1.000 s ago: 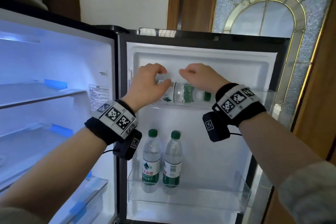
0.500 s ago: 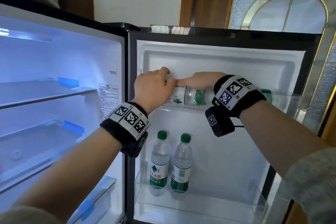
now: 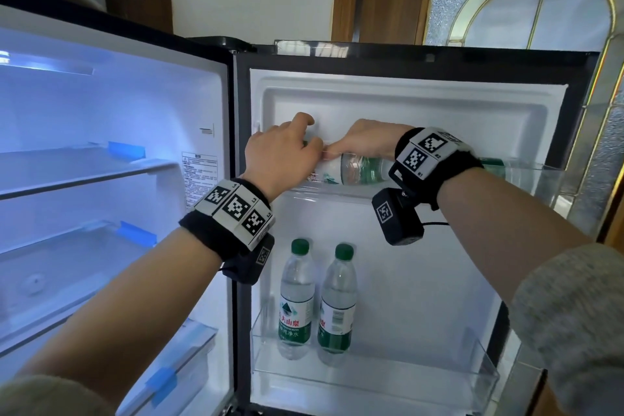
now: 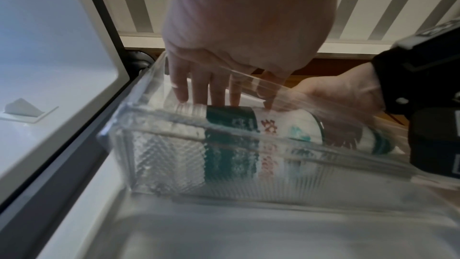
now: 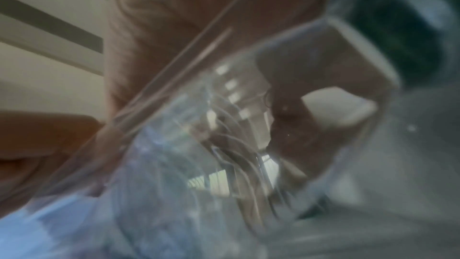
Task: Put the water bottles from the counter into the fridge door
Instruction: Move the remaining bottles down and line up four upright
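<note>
A clear water bottle (image 3: 358, 169) with a green label lies on its side in the upper door bin (image 3: 540, 176), its green cap end pointing right. My left hand (image 3: 283, 155) reaches over the bin wall. In the left wrist view its fingers (image 4: 199, 88) are straight and touch the far side of the bottle (image 4: 248, 125) near its base. My right hand (image 3: 361, 140) lies along the bottle's top and grips it; the right wrist view is blurred. Two more bottles (image 3: 295, 300) (image 3: 337, 306) stand upright in the lower door bin (image 3: 371, 378).
The fridge door (image 3: 422, 101) stands open on the right, with the lit fridge compartment and its shelves (image 3: 84, 172) on the left. A glass-panelled door (image 3: 540, 0) is behind. The lower bin has free room to the right of the two bottles.
Both hands have drawn closer together over the bottle's left end, and the right hand has come down onto the bottle. The head view has moved nearer the door.
</note>
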A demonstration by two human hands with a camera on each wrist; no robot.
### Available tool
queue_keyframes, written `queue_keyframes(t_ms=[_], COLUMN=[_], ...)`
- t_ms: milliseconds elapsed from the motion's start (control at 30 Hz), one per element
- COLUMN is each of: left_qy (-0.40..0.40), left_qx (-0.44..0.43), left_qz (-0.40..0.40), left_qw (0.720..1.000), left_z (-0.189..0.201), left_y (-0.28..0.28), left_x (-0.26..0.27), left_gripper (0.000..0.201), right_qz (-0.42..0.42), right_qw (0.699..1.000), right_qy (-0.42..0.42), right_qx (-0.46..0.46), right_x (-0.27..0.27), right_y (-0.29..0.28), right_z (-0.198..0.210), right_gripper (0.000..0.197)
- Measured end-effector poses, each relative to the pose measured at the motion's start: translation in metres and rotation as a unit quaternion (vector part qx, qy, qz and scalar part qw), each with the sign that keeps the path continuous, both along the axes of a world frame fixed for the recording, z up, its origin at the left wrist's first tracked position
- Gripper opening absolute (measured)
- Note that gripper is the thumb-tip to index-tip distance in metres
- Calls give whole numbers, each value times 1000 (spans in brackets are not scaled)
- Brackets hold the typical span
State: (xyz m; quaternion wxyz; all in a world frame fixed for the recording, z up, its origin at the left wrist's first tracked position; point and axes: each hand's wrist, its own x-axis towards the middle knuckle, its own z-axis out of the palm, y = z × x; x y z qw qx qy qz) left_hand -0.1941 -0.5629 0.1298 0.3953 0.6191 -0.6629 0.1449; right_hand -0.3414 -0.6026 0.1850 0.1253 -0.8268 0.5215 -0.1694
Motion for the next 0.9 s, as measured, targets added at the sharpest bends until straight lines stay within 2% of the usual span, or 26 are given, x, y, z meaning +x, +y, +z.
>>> queue_keyframes(t_ms=[100,167,267,333,467,533,633,700,800,900], left_qy=[8,17,63,103,175,165,58,-6,-36,-47], left_qx=[10,11,20,33,70,61,1,-66,-178,-268], left_qz=[-13,-18,-39,-56,-99,-92,-40,-3,26,36], left_qw=[1000,1000,997,992,977,980,997,998,983,962], left_z=[2,3,9,15,21,25,32,34,33,32], left_y=[4,5,6,5,2,0,-3,-3,3,15], left_x=[1,1,4,7,11,12,12,11,13,17], left_gripper=[50,43,50,62,81,85,78,71,63,60], right_qz=[-35,-52,-49,-37,-22,-16,-2,-3,-6,10], right_qw=[996,986,958,934,860,835,804,782,730,685], right_qy=[7,49,103,117,162,163,141,133,111,37], right_qx=[-76,-153,-263,-335,-484,-525,-578,-609,-675,-728], right_x=[1,0,2,2,2,1,1,0,-6,-10], right_y=[-1,1,5,10,15,19,23,26,29,32], right_z=[1,2,3,4,6,7,8,9,10,8], right_gripper=[58,58,61,68,74,70,60,57,55,57])
